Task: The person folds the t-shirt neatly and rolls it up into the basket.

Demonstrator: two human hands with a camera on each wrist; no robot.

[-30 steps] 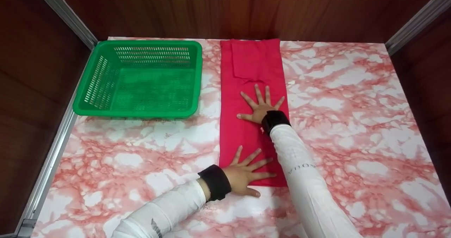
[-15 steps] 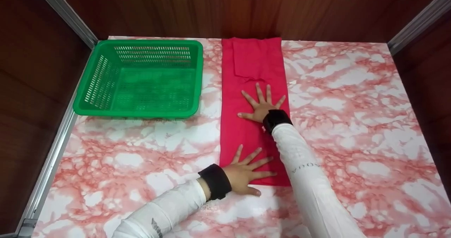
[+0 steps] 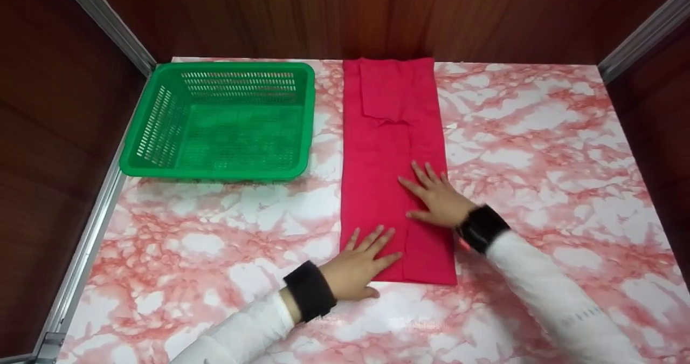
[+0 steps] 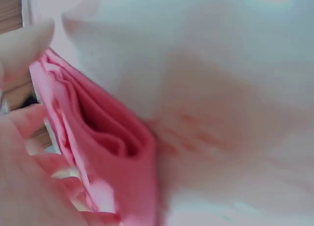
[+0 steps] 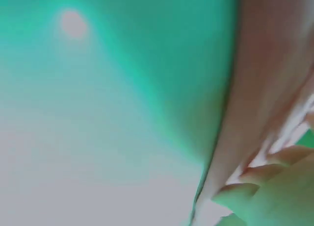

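Your left hand [image 3: 350, 273] rests spread fingers [image 3: 389, 260] on the cloth [image 3: 374, 191], probably keeping its layers flat; your right hand [image 3: 444, 203] spreads over its edge, gripping nothing.

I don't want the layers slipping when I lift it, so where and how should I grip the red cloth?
Probably pinch the cloth by its near edge, coming in low from your side: it lies flat, the far end is by the back wall, and the left wrist view shows layered folds to catch together.
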